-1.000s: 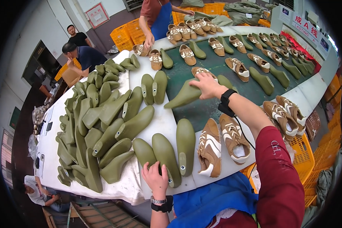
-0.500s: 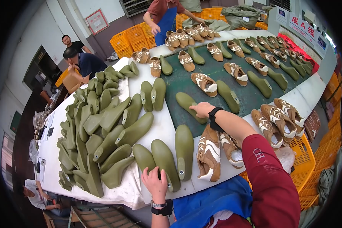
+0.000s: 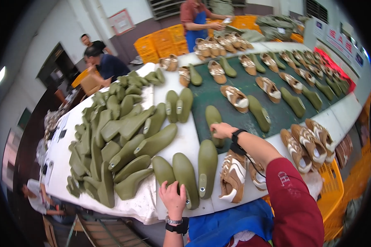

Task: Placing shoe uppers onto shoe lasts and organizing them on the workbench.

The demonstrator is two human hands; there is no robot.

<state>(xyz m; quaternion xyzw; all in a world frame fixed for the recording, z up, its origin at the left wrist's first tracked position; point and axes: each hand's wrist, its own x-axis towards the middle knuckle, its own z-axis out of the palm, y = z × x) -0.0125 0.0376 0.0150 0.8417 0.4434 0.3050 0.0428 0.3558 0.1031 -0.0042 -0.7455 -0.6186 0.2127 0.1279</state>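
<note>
My right hand (image 3: 222,130) grips the near part of a green shoe last (image 3: 213,116) at the near left corner of the dark green conveyor surface (image 3: 198,98). My left hand (image 3: 173,201) lies over the heel end of another green last (image 3: 162,169) at the table's near edge, its fingers curled round it and partly hiding it. Touching that hand is a second last (image 3: 184,173); a third last (image 3: 208,164) stands just to its right. A brown-and-white sneaker (image 3: 232,179) sits below my right wrist, with another sneaker (image 3: 257,176) partly behind my forearm.
A large heap of green lasts (image 3: 119,123) covers the white table at left. Rows of sneakers (image 3: 235,99) and lasts run across the conveyor. Sneakers (image 3: 305,144) line the right edge above a yellow crate (image 3: 332,181). A co-worker (image 3: 196,24) in a blue apron stands across.
The last under my right hand has swung from a slant to nearly upright in the view. My left hand stays by the same lasts. The co-worker across has brought both hands together around something.
</note>
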